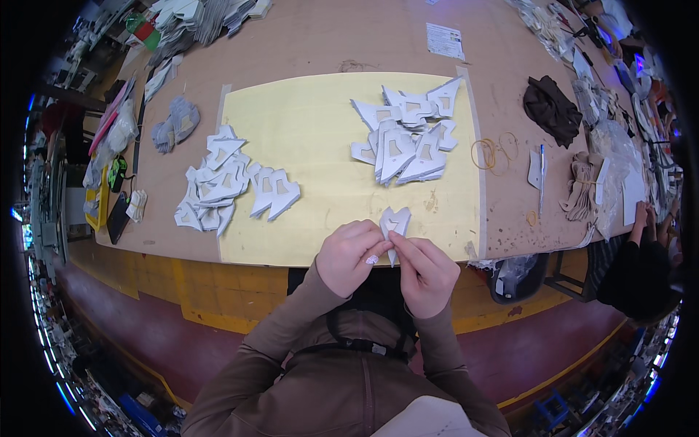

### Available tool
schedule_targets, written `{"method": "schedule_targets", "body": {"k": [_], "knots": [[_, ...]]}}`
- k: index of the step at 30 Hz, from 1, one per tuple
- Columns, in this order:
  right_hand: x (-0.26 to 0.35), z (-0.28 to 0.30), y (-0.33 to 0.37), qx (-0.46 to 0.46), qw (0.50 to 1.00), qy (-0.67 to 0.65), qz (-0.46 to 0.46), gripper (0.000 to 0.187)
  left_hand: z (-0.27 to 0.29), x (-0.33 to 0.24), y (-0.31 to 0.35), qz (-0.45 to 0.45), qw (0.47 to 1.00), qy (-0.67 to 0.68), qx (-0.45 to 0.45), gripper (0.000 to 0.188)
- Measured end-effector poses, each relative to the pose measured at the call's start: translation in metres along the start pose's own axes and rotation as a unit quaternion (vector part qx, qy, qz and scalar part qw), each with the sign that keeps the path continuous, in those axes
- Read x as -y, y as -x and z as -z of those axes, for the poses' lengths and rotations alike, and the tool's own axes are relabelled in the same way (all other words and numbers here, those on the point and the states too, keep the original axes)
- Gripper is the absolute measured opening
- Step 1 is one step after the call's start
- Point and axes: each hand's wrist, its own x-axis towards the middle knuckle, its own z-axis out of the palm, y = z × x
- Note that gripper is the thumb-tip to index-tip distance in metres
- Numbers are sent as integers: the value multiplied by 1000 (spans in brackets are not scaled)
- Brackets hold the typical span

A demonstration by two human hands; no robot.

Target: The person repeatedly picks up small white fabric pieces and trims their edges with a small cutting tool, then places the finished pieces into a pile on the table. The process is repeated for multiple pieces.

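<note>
Near the front edge of the yellow sheet (320, 109), a small white cut-out piece (394, 220) with pointed corners is pinched in my fingers. My left hand (346, 255) grips its left side, and my right hand (428, 271) has thumb and fingers closed on its right side. A small whitish bit (372, 259) shows at my left fingers; I cannot tell what it is. Similar white pieces lie in a heap (222, 175) to the left, with a few more (277, 193) beside it. Another heap of white pieces (397, 149) lies farther off to the right.
Rubber bands (486, 154), a pen (541, 178) and a dark cloth (552, 109) lie right of the sheet. Grey gloves (175, 124) are at left. Stacked grey-white pieces (196, 22) stand at the far left. Another person (641, 269) is at the right edge.
</note>
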Motion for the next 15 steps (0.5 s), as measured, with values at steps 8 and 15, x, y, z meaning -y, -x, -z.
{"method": "schedule_targets", "body": {"k": [8,15], "knots": [[0,8,4,-70,982,-135,-108,19,4,-7,-1,114,986,115,36,17],[-50,56,1,-306,912,-130,-238,26,14,-2,-2,169,972,163,11,18]]}}
